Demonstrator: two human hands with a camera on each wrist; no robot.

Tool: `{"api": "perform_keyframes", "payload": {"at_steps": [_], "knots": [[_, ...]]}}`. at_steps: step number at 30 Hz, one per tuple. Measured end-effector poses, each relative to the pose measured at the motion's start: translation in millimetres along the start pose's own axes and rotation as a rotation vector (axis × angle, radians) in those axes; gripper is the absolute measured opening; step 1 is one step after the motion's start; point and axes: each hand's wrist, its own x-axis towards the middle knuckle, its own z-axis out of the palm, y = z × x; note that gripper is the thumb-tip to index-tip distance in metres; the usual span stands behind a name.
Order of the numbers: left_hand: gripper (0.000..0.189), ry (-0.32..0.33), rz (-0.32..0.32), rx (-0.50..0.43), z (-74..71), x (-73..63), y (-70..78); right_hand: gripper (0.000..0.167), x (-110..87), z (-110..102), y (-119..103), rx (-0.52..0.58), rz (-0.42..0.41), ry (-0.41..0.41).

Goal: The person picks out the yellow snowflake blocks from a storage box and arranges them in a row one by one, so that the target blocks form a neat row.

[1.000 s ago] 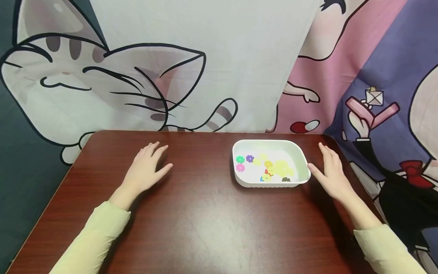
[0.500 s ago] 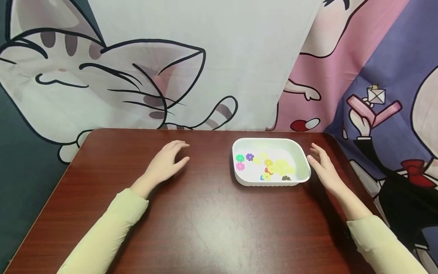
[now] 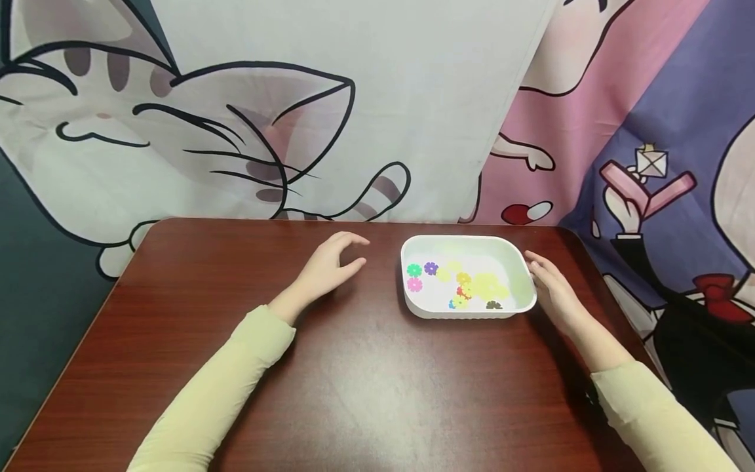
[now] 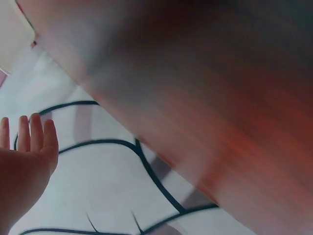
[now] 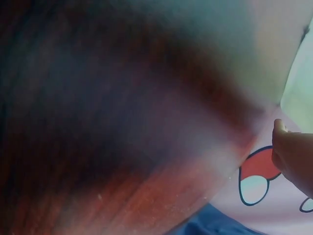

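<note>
Expect light, stiff white plastic tray (image 3: 463, 313); grip at both short ends. Note left hand (image 3: 330, 267) loosely spread, holding nothing; right hand (image 3: 557, 295) relaxed beside tray, contact unclear.

Your left sleeve (image 3: 212, 393), between seven and eight o'clock in the head view, is pale yellow-green, long and softly creased; your right sleeve (image 3: 655, 410), at four o'clock, matches it. Your left hand (image 3: 324, 269) and right hand (image 3: 556, 294) are bare. The dark patch (image 3: 592, 394) by the right sleeve's end may be only shadow.
</note>
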Motion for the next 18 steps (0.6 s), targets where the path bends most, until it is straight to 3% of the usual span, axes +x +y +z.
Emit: {"api": "perform_keyframes", "payload": {"at_steps": [2,8,13,18], "knots": [[0.036,0.001,0.01,-0.024,7.4,6.1,5.5,0.062,0.3,-1.2,3.1,0.031,0.024,-0.013],[0.033,-0.018,0.025,-0.089,25.6,22.6,26.4,0.033,1.0,-4.0,13.3,0.187,0.02,-0.071],[0.032,-0.072,0.053,-0.074,40.8,37.1,45.2,0.035,2.6,-4.8,20.6,0.249,-0.002,-0.122],[0.031,-0.153,0.095,-0.092,56.8,49.9,62.0,0.035,1.1,-3.3,23.4,0.287,-0.005,-0.114]]}}
